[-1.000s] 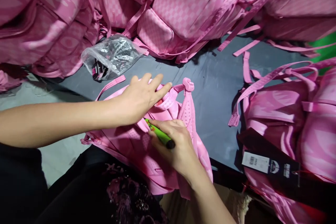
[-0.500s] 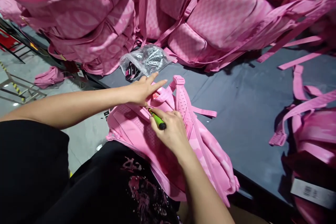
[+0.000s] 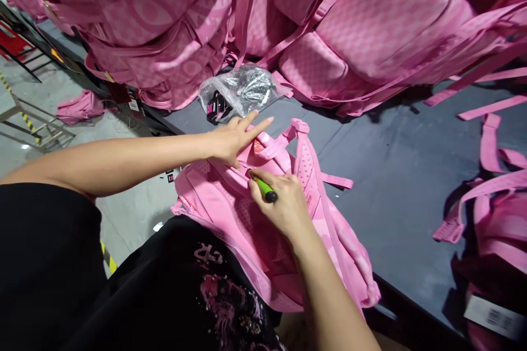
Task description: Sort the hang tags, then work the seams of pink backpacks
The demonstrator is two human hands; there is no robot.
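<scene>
A pink backpack (image 3: pixel 284 230) lies at the table's edge against my body, its padded back panel and shoulder straps facing up. My right hand (image 3: pixel 284 197) is closed around a small green tool with a black end (image 3: pixel 265 189). The tool's tip points at the fabric near the top of the bag, and its exact kind is hard to make out. My left hand (image 3: pixel 234 140) rests on the upper part of the backpack with fingers spread and thumb down on the fabric, close to the tool's tip. A red label (image 3: pixel 258 146) shows beside the top handle.
Stacked pink backpacks (image 3: pixel 379 27) line the far side of the grey table (image 3: pixel 395 170). A clear plastic bag (image 3: pixel 247 90) with black tags lies just beyond my left hand. Another pink bag (image 3: pixel 502 219) is at the right. A metal stand (image 3: pixel 33 120) is on the floor at left.
The whole view has shifted, so everything sits a little further right. Both hands keep nearly the same place on the backpack, the right still gripping the green tool.
</scene>
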